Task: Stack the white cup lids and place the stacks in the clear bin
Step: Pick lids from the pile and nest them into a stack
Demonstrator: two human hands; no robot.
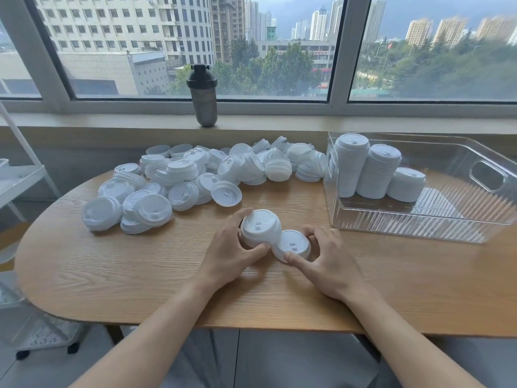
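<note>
1. While the left hand curls its fingers and thumb round a short stack of lids on the table, the right hand pinches a single lid touching that stack.
2. A loose pile of lids lies behind them.
3. The clear bin at right holds three stacks.

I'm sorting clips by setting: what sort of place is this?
Probably an upper-floor room in a city: a wooden table stands by a big window overlooking towers, with a shaker bottle on the sill.
</note>
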